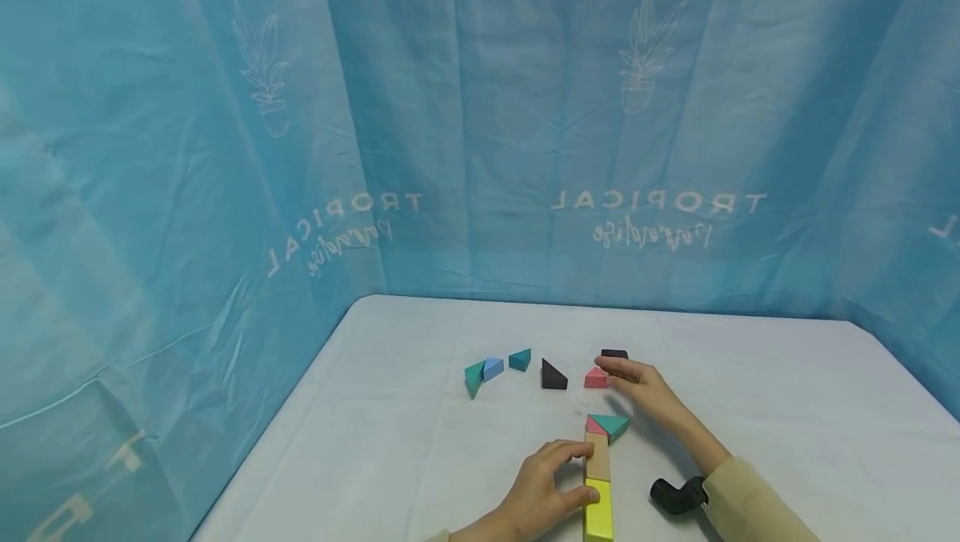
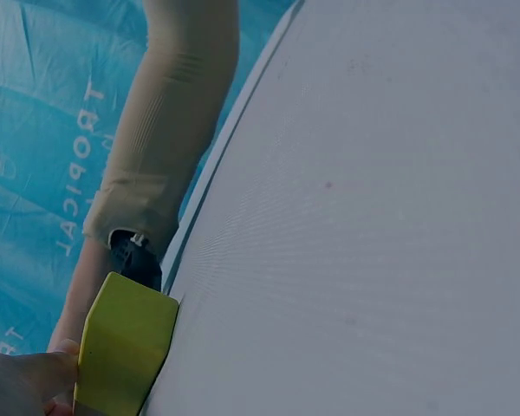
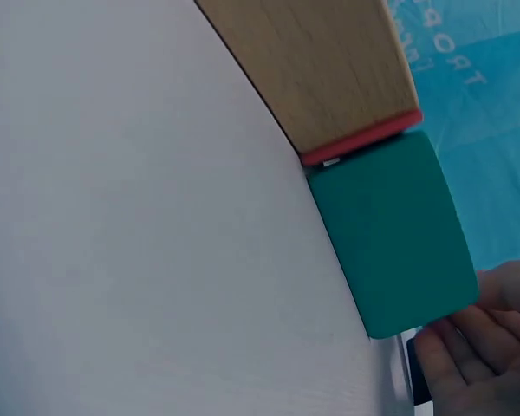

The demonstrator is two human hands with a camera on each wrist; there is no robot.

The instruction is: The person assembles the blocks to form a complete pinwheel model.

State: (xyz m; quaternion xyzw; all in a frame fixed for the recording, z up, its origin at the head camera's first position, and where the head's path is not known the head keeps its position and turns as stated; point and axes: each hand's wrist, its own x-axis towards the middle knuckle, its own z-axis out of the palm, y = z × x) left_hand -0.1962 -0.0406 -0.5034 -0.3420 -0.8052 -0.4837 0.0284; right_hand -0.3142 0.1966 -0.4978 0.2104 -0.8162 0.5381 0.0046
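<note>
My left hand [image 1: 536, 484] touches a row of blocks from its left side, fingertips at the wooden block [image 1: 600, 463] and thumb on the yellow block [image 1: 598, 521]. In the left wrist view the thumb lies against the yellow block's [image 2: 126, 347] side. At the row's far end, a red triangular block [image 1: 593, 425] and a teal triangular block [image 1: 615, 424] sit together. Beyond them my right hand [image 1: 645, 388] reaches over another red triangular block [image 1: 596, 378], fingers extended and overlapping it in the head view. A black block [image 1: 615, 353] lies just behind that hand's fingertips.
Left of the right hand stand a black triangular block [image 1: 553, 376], two teal blocks, one [image 1: 520, 359] farther back and one [image 1: 474, 378] at left, and a blue block [image 1: 492, 369]. A black wrist device [image 1: 677, 495] hangs at the right sleeve. Blue curtains border the white table [image 1: 360, 442].
</note>
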